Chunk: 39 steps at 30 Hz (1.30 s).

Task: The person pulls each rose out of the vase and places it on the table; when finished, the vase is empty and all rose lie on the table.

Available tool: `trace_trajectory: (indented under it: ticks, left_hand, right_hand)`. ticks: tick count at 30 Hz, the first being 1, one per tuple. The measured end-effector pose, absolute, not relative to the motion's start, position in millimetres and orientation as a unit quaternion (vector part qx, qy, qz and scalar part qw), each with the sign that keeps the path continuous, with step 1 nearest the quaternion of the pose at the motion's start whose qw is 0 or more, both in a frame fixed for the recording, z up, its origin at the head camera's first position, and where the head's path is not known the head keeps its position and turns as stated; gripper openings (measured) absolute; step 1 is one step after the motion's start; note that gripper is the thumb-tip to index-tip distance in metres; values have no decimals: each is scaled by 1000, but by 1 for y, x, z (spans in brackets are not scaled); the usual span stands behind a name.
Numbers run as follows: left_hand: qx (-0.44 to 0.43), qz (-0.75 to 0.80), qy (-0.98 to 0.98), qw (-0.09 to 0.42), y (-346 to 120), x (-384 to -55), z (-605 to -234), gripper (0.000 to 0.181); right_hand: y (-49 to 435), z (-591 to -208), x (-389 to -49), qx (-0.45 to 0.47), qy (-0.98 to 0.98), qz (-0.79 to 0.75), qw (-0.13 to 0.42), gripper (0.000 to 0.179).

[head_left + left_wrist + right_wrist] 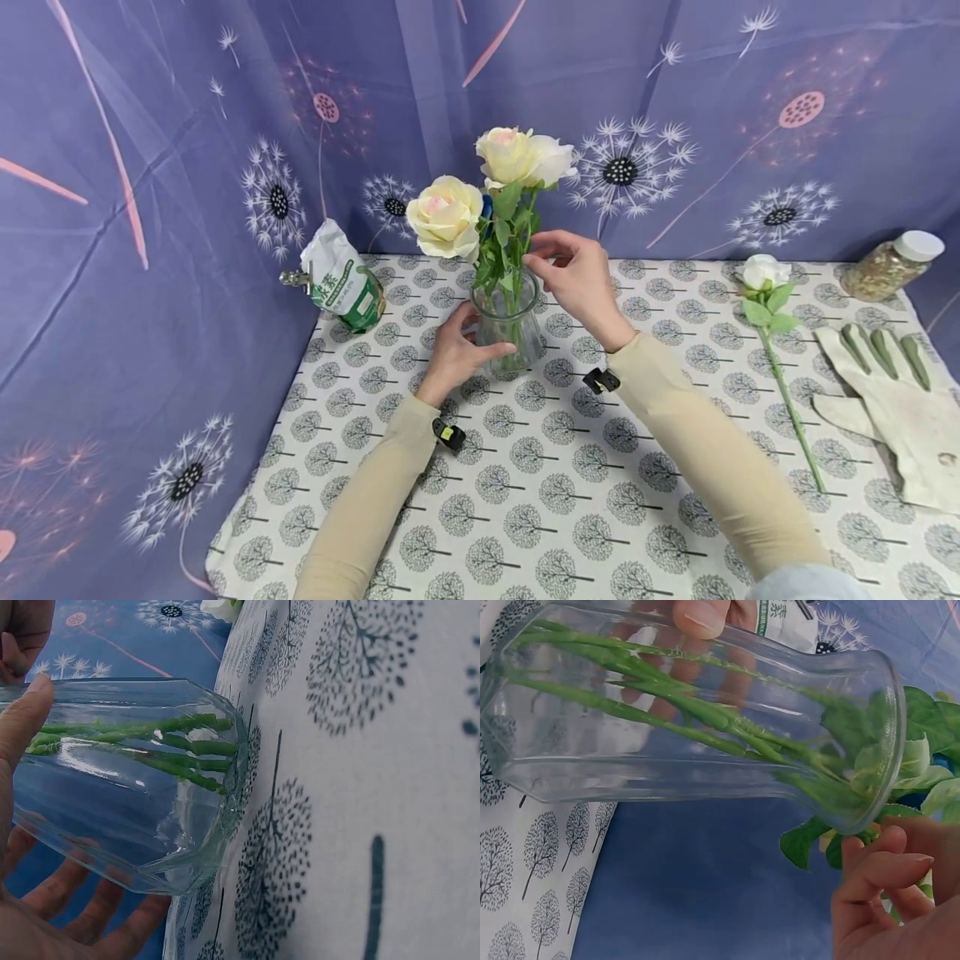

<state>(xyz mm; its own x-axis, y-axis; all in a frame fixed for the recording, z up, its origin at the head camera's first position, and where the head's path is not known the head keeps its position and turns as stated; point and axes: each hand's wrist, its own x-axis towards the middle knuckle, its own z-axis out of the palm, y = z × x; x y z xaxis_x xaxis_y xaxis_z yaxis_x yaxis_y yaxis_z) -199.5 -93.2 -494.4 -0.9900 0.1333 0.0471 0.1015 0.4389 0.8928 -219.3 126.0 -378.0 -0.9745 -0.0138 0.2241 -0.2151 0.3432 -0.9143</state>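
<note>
A clear glass vase (510, 333) stands upright on the cloth, with several green stems (180, 746) inside it. Cream roses with pink centres, one of them (446, 217), and a white rose (551, 160) rise above its rim. Something blue (487, 206) shows partly behind the leaves. My left hand (461, 350) grips the vase low from the left, thumb across the front and fingers round the far side. At the rim's right side, my right hand (573, 275) pinches a rose stem among the leaves (922, 776) with bent fingers; the contact is partly hidden.
To the right, a single white rose (765, 273) lies on the tree-print cloth (532, 529) beside a pale work glove (911, 417). A white-lidded jar (888, 267) sits at the back right. A green-and-white pouch (345, 279), clipped at the side, stands back left. Purple curtains (510, 58) enclose the back and left.
</note>
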Motion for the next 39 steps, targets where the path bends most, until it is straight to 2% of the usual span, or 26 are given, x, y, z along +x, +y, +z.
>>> trace_trajectory:
  ticks: [18,39]
  left_hand:
    - [77,533,842,15,-95,-199,-496,90]
    - [71,545,835,25,-94,-200,-494,90]
  right_hand:
    - [120,-383,-225,71,-813,570,99,26]
    - [119,-378,-224,65,-773,615,144,17]
